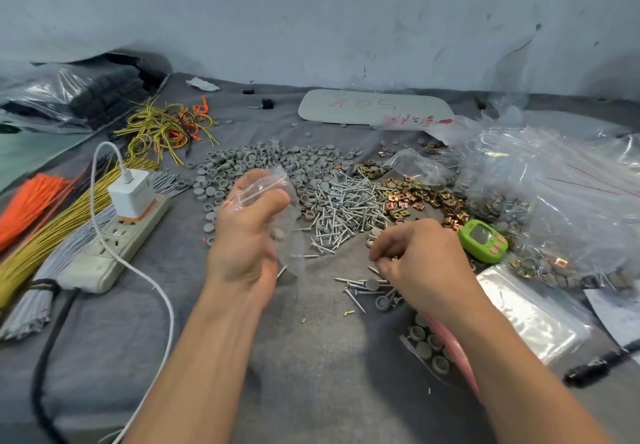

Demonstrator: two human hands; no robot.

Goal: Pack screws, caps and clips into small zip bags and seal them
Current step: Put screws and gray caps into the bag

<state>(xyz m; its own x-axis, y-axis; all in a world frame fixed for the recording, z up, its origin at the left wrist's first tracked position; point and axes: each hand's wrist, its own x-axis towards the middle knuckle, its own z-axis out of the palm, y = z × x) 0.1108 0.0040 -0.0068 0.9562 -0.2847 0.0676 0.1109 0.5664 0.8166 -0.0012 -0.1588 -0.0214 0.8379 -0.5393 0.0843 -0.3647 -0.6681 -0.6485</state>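
Two hands at work: left hand (pixel 242 232) grips a zip bag (pixel 268 182) upright, likely keeping its mouth up for filling, while right hand (pixel 419 256) pinches screws (pixel 356 284) from a loose heap on the tabletop (pixel 311 357).

Shiny metal screws (pixel 349 206); matt grey caps (pixel 256 163), probably plastic; coppery clips (pixel 424 199); glossy clear zip bag (pixel 273 198); grey cloth (pixel 304 357).
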